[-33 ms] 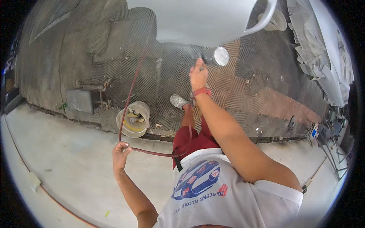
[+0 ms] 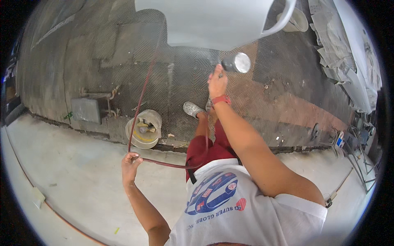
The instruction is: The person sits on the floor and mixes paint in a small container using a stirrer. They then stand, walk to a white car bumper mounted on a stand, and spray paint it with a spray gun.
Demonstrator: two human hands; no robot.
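Observation:
My right hand (image 2: 216,81), with a red band at the wrist, is raised and closed around a spray gun (image 2: 236,62) with a shiny metal cup. The gun sits just below a pale grey car body panel (image 2: 213,20) at the top of the view. A faint mist hangs between them. My left hand (image 2: 130,163) is held low and to the left, closed on a loop of dark red air hose (image 2: 141,96). The hose runs up toward the panel and across my waist. One grey shoe (image 2: 192,109) stands on the dark grated floor (image 2: 287,94).
A round bucket (image 2: 143,129) with scraps in it stands at the grating's edge, beside a grey box (image 2: 85,110). A paper-masked vehicle (image 2: 349,61) fills the right side. Pale concrete floor (image 2: 74,172) lies below left, with a thin cable along it.

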